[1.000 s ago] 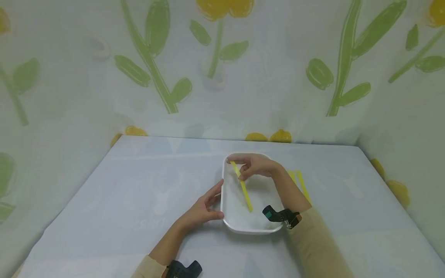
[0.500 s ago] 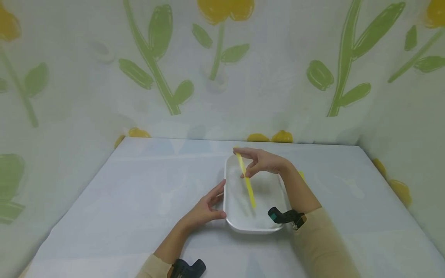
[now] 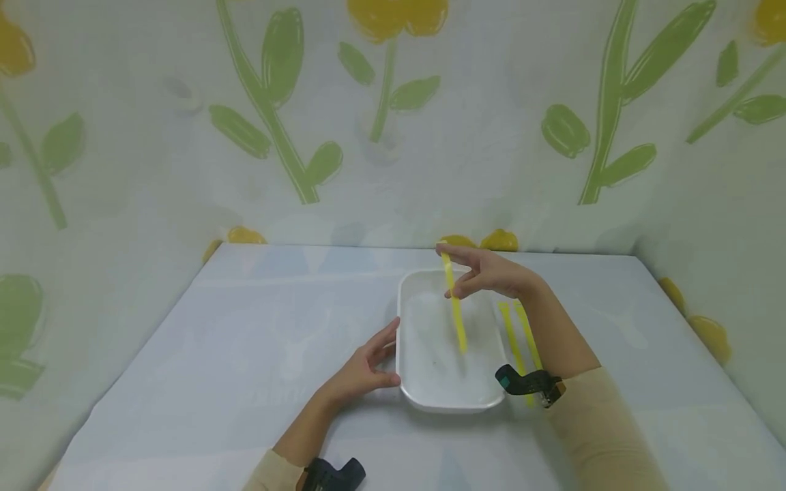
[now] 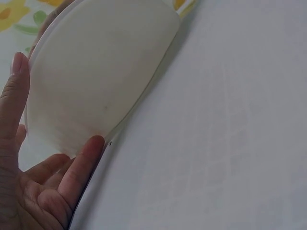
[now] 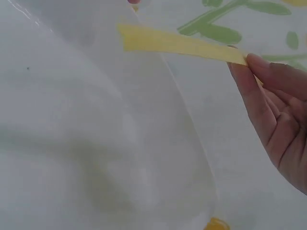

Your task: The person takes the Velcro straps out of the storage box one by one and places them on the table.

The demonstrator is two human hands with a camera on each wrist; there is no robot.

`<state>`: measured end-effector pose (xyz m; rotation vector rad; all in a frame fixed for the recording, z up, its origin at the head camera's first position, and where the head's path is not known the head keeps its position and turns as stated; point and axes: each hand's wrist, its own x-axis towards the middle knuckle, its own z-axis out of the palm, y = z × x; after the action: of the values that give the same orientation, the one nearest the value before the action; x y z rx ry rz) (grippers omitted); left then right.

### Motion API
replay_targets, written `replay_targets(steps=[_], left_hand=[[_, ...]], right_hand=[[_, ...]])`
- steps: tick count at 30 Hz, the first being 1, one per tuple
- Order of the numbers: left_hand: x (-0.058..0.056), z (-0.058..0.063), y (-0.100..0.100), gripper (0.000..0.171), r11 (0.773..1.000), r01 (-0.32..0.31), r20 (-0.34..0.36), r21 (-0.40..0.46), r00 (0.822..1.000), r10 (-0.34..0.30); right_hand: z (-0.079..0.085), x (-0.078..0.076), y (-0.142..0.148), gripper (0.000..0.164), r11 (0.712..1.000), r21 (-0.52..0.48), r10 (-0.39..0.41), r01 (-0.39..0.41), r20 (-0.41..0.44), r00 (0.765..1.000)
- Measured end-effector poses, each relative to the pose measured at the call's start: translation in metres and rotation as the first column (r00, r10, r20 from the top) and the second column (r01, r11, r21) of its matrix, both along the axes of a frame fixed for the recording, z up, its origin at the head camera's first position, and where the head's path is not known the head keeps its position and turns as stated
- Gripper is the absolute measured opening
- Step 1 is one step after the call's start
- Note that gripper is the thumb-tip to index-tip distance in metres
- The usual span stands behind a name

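My right hand pinches a flat yellow strip near its middle in the head view, with the forefinger reaching along its upper end. The strip hangs tilted above a white rectangular tray. In the right wrist view the same strip stretches out from the thumb and fingertip. My left hand rests against the tray's left wall, fingers and thumb spread along it. Seen from the left wrist, those fingers touch the tray's outer wall.
Two more yellow strips lie on the table just right of the tray, partly hidden by my right forearm. White cloth covers the table. Behind it stands a wall printed with flowers.
My right hand has lifted the yellow strip away from the tray and carried it to the right and toward the far end. The left hand stays at the tray's left side.
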<state>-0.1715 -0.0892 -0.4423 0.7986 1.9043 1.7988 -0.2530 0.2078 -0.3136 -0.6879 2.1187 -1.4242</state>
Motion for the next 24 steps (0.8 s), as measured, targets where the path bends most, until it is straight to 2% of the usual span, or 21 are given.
replay_targets(steps=[4,11,24], left_hand=[[0.000,0.001,0.000,0.100,1.000,-0.002,-0.009,0.002,1.000,0.002],[-0.001,-0.002,0.000,0.102,1.000,0.009,-0.001,0.004,1.000,-0.009],[0.000,0.000,0.000,0.100,1.000,0.011,0.017,0.019,1.000,-0.011]], right_hand=[[0.005,0.002,0.009,0.083,1.000,0.006,-0.015,0.015,-0.025,1.000],[0.013,0.012,0.021,0.085,1.000,-0.002,-0.028,0.028,-0.018,0.999],[0.020,0.030,0.048,0.085,0.995,0.052,-0.083,0.087,-0.065,0.994]])
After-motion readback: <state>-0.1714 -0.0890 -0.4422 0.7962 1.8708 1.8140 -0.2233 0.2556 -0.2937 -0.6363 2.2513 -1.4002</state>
